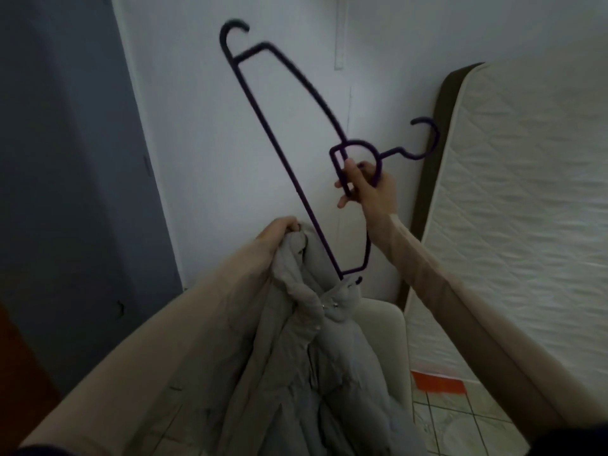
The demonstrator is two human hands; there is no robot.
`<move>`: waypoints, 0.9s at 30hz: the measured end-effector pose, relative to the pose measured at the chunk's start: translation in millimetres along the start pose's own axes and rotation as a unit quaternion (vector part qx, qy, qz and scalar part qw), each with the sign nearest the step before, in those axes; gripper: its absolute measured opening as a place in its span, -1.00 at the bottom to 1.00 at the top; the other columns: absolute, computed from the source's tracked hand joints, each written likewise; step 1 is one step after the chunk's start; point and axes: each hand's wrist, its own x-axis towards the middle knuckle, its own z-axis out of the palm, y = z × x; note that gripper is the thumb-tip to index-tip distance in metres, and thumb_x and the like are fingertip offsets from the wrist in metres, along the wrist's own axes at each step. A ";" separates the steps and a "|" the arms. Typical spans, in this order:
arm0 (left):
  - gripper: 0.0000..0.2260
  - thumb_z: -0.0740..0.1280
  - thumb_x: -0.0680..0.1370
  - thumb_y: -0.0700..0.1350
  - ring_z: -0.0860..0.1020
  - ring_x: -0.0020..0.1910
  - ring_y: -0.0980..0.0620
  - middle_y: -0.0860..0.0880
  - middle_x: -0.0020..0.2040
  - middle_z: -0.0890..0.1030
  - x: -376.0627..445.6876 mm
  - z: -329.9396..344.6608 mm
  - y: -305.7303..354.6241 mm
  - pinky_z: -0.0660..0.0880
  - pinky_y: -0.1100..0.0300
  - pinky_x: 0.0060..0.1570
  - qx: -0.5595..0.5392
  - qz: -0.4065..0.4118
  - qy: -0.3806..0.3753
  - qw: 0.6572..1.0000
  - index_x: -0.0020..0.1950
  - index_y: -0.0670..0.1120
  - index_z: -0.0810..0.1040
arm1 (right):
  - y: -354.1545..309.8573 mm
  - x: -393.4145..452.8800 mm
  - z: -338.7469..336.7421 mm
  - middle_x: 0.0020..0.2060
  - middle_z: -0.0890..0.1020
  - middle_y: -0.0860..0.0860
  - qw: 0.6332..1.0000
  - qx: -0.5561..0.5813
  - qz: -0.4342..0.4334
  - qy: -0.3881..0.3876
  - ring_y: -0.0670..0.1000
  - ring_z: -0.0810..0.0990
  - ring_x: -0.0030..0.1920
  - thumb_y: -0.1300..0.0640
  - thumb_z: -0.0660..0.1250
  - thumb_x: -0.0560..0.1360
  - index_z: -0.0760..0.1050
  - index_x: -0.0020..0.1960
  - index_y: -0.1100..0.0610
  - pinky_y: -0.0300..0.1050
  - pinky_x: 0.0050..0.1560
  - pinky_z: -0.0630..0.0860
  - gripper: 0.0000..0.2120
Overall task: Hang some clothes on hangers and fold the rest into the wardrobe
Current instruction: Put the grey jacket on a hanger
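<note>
**Hanger and grey jacket held up before the white wall**

Before the white wall [204,159], a dark purple hanger [279,153] is held up by the right hand [365,189]. The fingers of this hand are curled round the ring-shaped neck of the hanger, just below its main hook [424,139], so a firm grip is seen. The hanger is tilted steeply: one end, with a small side hook, is pointed up and to the left, and the other end is pushed down into the collar opening of a grey padded jacket [309,340]. The upper part of the hanger is a little blurred.

The jacket is gripped at its collar by the left hand [279,230], whose fingers are closed round a bunch of the fabric. The rest of the jacket is left hanging down between the two arms, and small metal snaps are seen near the collar. Both arms are covered by beige sleeves [460,297].

At the right, a white quilted mattress [513,199] with a dark edge is leaned against the wall. At the left, a grey-blue panel [65,159] is seen beside the wall. Below, a pale rounded object [385,327] is partly hidden behind the jacket, and it cannot be told what it is. A light tiled floor [444,419] with an orange patch [437,385] is visible at the bottom.
</note>
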 end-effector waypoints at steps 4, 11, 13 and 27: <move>-0.85 0.27 0.25 -0.08 0.42 -0.31 -0.04 -0.11 -0.32 0.46 -2.8 1.0 21.3 0.39 0.16 -0.23 -0.004 0.018 -0.052 0.999 -0.27 -0.13 0.45 | -29.4 21.6 0.7 -0.41 0.59 -0.02 0.994 0.100 -0.045 0.024 -0.06 0.59 -0.37 0.24 0.25 0.56 0.49 -0.25 0.20 -0.19 -0.49 0.53 -0.79; -0.77 0.15 0.57 -0.22 0.52 -0.40 0.02 -0.07 -0.44 0.57 5.1 -11.3 13.6 0.47 0.30 -0.39 -0.019 0.008 -0.027 0.999 -0.26 -0.18 0.47 | 44.1 -12.3 -10.8 -0.31 0.51 0.02 0.992 -0.030 0.043 -0.113 -0.10 0.44 -0.25 0.22 0.29 0.52 0.55 -0.14 0.12 -0.24 -0.16 0.37 -0.90; -0.78 0.19 0.58 -0.23 0.50 -0.58 0.14 -0.04 -0.46 0.54 3.9 -19.8 6.4 0.39 0.36 -0.57 0.013 -0.004 -0.019 1.000 -0.27 -0.14 0.48 | 62.2 -20.1 -22.6 -0.21 0.58 0.04 0.988 0.008 0.105 -0.114 -0.04 0.52 -0.14 0.30 0.26 0.52 0.56 -0.03 0.14 -0.16 -0.03 0.42 -0.86; -0.92 0.36 0.50 -0.06 0.50 0.17 -0.01 0.02 0.04 0.64 -12.1 -66.7 -44.8 0.22 0.15 0.16 0.438 0.122 0.133 0.880 -0.06 0.06 0.63 | 157.6 -78.8 -15.8 -0.11 0.65 0.00 0.913 0.013 0.377 -0.152 0.05 0.53 0.08 0.30 0.31 0.49 0.58 0.00 0.15 0.03 0.19 0.43 -0.85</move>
